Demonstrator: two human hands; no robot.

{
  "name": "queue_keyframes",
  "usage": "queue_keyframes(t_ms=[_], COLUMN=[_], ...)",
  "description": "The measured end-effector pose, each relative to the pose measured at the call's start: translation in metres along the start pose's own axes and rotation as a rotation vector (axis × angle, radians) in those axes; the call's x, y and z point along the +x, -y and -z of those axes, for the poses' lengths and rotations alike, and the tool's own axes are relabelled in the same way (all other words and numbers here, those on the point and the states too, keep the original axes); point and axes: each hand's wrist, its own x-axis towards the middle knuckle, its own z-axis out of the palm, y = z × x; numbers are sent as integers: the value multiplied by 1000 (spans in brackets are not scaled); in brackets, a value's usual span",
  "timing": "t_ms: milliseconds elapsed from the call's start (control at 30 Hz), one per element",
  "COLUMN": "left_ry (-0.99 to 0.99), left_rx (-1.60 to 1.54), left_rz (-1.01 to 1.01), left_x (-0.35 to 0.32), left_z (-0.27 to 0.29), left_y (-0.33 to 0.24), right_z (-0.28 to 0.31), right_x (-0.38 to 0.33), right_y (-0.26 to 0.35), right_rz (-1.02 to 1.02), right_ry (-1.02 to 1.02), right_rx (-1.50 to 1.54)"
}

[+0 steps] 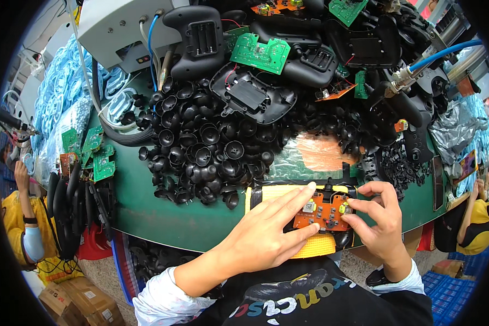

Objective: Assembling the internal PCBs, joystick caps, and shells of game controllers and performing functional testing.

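At the desk's point(163, 217) near edge sits an orange board point(325, 213), the landmark for all below; it lies on a black shell point(342, 238) resting on a yellow pad point(316, 245).

Far left of the board: a co-worker's arm in yellow point(22, 228), then black shells stood on edge point(73, 209) at the desk's left end, w/ small green boards point(95, 155) just behind them. Below-left of the board, cardboard boxes point(79, 301) on the floor.

Left and behind the board: a big heap of black rubber caps point(212, 146), spreading across the green desk top. Behind that heap, more black shells point(250, 95) and a green board point(261, 53) on top, plus a grey machine point(119, 27) w/ a blue hose at far back left.

At the board itself: left hand point(266, 233) lies flat, fingers point(296, 196) stretched out and released, tips pressing on the board's left part, grasping nothing. Right hand point(377, 217) is at the board's right edge, fingers point(358, 191) curled, tips pinching at the board's edge near a small yellow part point(343, 207); can't tell if it really grips.

Just behind the board: clear plastic film point(309, 155). Right of the board: small black parts point(399, 165) in a pile, then a grey bag point(453, 130); far right, another person in yellow point(475, 223).
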Motion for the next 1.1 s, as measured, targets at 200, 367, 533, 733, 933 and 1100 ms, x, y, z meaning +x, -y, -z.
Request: queue_keyframes(t_ms=[200,367,533,733,933,1100], left_ry=[25,-27,-30,-35,-40,-33], left_rx=[37,104,163,166,195,165], left_rz=[34,128,161,151,134,140], left_x=[-5,-16,-13,-12,-10,-11], left_z=[0,-7,-8,-10,-6,-10], left_y=[-3,-21,-22,-23,-25,-22], right_z=[-3,-7,7,-1,10,-5], right_x=[6,21,13,-27,-5,13], right_y=[-12,-20,-24,-10,-6,2], right_rz=[-13,32,141,286,309,410], right_ry=[28,142,85,38,113,102], right_rx=[133,285,268,31,64,-12])
